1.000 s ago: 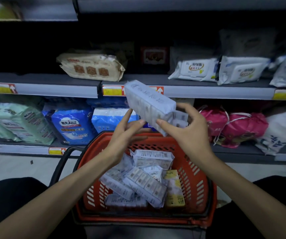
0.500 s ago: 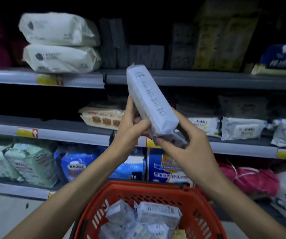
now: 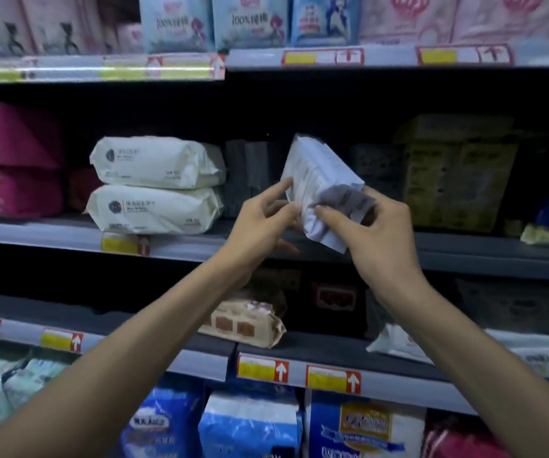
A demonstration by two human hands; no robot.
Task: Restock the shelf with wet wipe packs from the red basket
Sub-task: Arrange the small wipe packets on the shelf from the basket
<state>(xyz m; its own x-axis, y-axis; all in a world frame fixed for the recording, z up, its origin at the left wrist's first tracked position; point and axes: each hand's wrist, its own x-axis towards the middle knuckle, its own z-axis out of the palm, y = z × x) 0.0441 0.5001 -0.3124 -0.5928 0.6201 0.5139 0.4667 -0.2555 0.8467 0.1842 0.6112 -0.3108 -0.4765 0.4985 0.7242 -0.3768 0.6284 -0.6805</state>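
The left hand (image 3: 260, 229) and right hand (image 3: 379, 239) both grip the lower end of the white plastic-film wet wipe pack (image 3: 319, 170), tilted at frame centre before the grey metal shelf (image 3: 465, 252); judged light, soft and slick, it is best held across its body.

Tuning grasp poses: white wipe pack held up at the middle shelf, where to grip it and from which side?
Near end, from the front. The wet wipe pack is long and tilted, far end aimed into the shelf gap, so that end should stay free. The left hand and right hand pinch the near end's two sides.
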